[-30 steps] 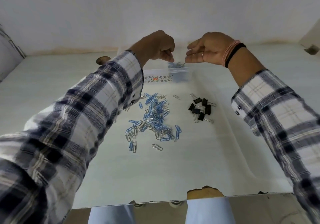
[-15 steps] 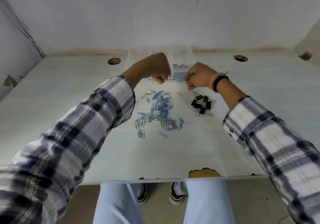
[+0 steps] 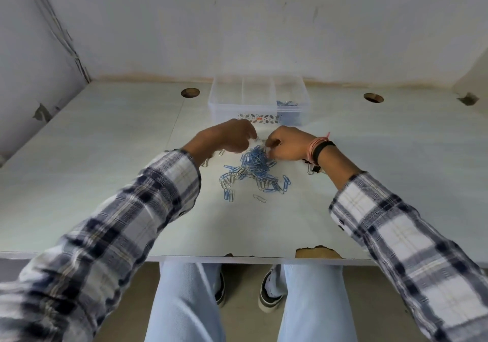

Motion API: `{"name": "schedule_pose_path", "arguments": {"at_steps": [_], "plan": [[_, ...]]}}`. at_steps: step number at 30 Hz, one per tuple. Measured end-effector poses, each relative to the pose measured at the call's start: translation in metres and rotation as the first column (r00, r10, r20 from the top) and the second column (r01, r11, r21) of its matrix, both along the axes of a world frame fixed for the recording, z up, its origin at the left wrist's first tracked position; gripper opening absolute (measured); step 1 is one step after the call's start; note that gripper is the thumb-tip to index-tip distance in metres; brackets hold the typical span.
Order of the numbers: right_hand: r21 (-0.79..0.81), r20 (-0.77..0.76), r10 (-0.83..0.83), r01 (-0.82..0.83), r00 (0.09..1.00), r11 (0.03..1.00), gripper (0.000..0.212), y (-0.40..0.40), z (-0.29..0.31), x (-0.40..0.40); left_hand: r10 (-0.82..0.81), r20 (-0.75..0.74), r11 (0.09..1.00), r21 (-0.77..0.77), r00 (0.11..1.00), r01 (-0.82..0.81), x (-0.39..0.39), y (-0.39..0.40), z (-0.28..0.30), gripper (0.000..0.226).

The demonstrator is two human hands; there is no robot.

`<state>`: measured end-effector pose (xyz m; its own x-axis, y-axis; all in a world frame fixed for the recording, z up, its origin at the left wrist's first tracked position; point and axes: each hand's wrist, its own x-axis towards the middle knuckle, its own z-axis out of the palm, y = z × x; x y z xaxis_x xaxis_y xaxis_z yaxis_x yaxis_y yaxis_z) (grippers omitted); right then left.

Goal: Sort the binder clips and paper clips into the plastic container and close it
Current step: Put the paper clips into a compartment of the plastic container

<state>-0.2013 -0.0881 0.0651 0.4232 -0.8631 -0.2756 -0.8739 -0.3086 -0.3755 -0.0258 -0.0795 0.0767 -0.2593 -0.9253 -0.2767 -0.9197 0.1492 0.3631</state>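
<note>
A loose pile of blue and silver paper clips (image 3: pixel 253 168) lies in the middle of the white table (image 3: pixel 105 156). My left hand (image 3: pixel 232 137) hovers at the pile's far left edge with fingers curled; what it holds is hidden. My right hand (image 3: pixel 287 144) rests at the pile's far right edge, fingertips pinched into the bunched blue clips. The black binder clips are mostly hidden under my right wrist; one (image 3: pixel 311 169) peeks out. Behind the hands stands the clear plastic container (image 3: pixel 224 104), lid off, with three compartments. A few blue paper clips (image 3: pixel 286 103) lie in its right compartment.
Two round cable holes (image 3: pixel 190 92) (image 3: pixel 373 97) flank the container. A white wall runs close behind it and another wall closes the left side. The table's front edge is chipped (image 3: pixel 317 252), and my legs show below it.
Both hands have come back from above the container's right compartment and dropped onto the far end of the paper clip pile. The view has tilted down.
</note>
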Motion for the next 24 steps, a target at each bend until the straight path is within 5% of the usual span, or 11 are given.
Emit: {"name": "schedule_pose_path", "arguments": {"at_steps": [3, 6, 15, 24], "plan": [[0.089, -0.181, 0.103, -0.088, 0.978, 0.992, 0.092, 0.011, 0.003, 0.002, -0.146, 0.262, 0.973, 0.214, 0.954, 0.09, 0.007, 0.004, -0.002, 0.106], [0.115, -0.218, 0.168, -0.146, 0.961, 0.983, 0.106, 0.021, -0.007, 0.008, -0.215, 0.293, 0.961, 0.235, 0.932, 0.148, 0.008, 0.005, -0.012, 0.119], [-0.231, 0.039, 0.083, -0.072, 0.996, 0.97, 0.037, 0.024, -0.04, 0.015, -0.122, 0.063, 0.987, -0.097, 0.99, 0.128, 0.01, 0.013, -0.034, 0.054], [-0.176, 0.355, -0.063, 0.133, 0.933, 0.975, 0.015, 0.03, -0.045, 0.011, 0.041, -0.244, 0.993, -0.093, 0.969, -0.066, 0.014, 0.025, -0.04, 0.017]]}}
